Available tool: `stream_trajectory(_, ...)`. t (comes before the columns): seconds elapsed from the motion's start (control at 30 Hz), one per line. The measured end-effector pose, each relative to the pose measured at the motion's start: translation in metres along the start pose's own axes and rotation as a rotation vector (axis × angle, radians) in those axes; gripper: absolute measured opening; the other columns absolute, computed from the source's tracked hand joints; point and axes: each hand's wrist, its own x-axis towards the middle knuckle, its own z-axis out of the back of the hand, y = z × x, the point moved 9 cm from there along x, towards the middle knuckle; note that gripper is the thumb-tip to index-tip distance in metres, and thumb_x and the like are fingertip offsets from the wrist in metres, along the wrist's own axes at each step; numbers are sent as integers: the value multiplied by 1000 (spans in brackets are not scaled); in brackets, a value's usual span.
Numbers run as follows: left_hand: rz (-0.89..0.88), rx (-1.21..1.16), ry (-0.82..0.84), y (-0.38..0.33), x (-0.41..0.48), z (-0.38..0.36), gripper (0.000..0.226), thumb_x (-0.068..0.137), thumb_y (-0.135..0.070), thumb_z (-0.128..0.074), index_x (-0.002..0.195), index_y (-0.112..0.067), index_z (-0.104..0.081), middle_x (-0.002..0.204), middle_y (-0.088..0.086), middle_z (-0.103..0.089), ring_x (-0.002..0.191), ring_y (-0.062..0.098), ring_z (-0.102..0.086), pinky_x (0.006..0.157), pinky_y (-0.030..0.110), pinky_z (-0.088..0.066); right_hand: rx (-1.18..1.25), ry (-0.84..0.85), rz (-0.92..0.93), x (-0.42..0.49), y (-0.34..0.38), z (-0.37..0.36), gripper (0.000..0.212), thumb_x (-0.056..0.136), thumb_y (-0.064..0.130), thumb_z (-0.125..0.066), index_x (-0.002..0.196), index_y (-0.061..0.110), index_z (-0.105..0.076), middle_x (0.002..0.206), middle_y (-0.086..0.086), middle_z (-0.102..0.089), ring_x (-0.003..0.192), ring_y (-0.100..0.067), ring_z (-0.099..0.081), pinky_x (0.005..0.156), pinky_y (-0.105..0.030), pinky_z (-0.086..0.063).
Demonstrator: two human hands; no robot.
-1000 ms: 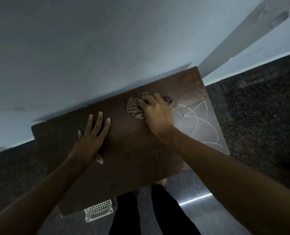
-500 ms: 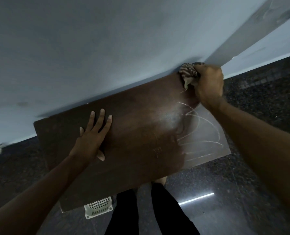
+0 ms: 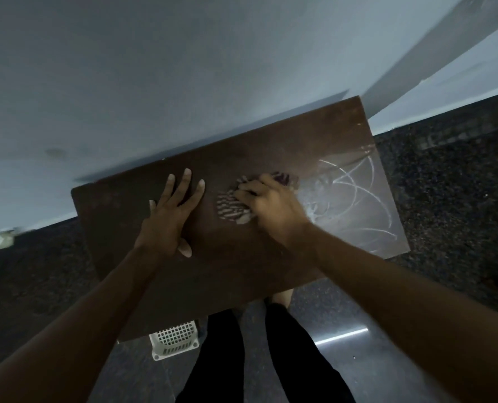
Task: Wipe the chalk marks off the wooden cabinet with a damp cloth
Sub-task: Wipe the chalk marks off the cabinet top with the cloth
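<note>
Roughly at the middle of the top of the dark brown wooden cabinet [image 3: 242, 274] sits the striped brown-and-cream cloth [image 3: 230, 207], crumpled into a wad and pressed against the wood. The right hand [image 3: 272, 206] lies over it, its fingers [image 3: 249, 188] curled down around the wad and gripping it. Cloth shows past the hand on the left and a little beyond the knuckles at the far side. The hand is slightly blurred.

Just to the right of that hand, the white chalk marks [image 3: 355, 186] cover the cabinet's right end as crossing curved lines, with a pale smeared patch where they meet the hand.

The left hand [image 3: 167, 219] lies flat on the wood just left of the cloth and apart from it, fingers straight and spread, holding nothing, thumb tucked toward the near side.

The cabinet's far edge stands against a pale blue-grey wall [image 3: 183, 68]. Around it is a dark speckled stone floor [image 3: 460, 199]. Below the near edge, a white plastic lattice basket [image 3: 174, 340] stands on the floor beside the person's legs in black trousers [image 3: 224, 365].
</note>
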Motion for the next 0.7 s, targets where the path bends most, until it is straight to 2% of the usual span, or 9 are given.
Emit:
stream_trajectory(0.07,-13,2,-3,0,1,-2,159,44,-4,-96,153,-37,14,156,-19,38,146,16,35,111,76,-6,-23,-18,-43,-11,-31,16,40,76,6,-61,115,9,-70,116,-13,-67,105,-36,-59,81,-40,-55)
stream_trajectory(0.23,-16,27,-5,-2,1,-2,153,51,0,-93,158,-36,10,155,-14,40,147,20,35,115,73,-5,-29,-71,-392,-5,-104,57,36,79,12,-77,115,11,-72,108,-16,-70,96,-36,-61,79,-37,-51)
stream_trajectory(0.43,-18,79,-1,-8,-3,1,149,57,-3,-92,160,-31,11,161,-6,37,149,26,32,118,67,-7,-76,-183,-675,27,-91,32,18,79,22,-73,96,15,-70,91,-9,-65,84,-33,-59,63,-31,-45)
stream_trajectory(0.53,-61,102,-8,-5,-4,3,140,62,-10,-92,161,-26,6,163,-4,34,151,25,28,121,61,-6,-36,-203,-577,62,-33,15,15,82,19,-70,97,19,-71,94,-4,-66,89,-30,-59,64,-30,-48)
stream_trajectory(0.6,-105,116,-41,4,-14,1,122,72,-23,-87,162,-23,-5,167,-2,24,154,22,20,124,52,-9,-30,-199,-473,86,14,4,19,87,12,-63,102,18,-73,100,-6,-67,97,-31,-57,68,-31,-48)
stream_trajectory(0.67,-194,107,-164,17,-31,0,94,84,-32,-79,159,-17,-25,170,2,2,157,22,1,125,45,-20,-19,-171,-398,105,56,-7,25,91,8,-58,111,14,-72,109,-9,-67,105,-30,-54,75,-34,-50)
stream_trajectory(0.7,-266,101,-269,24,-44,1,82,85,-32,-79,154,-13,-40,168,7,-15,155,26,-15,123,45,-26,-18,-145,-374,113,73,-14,28,92,7,-56,115,13,-70,113,-10,-66,109,-30,-53,79,-36,-51)
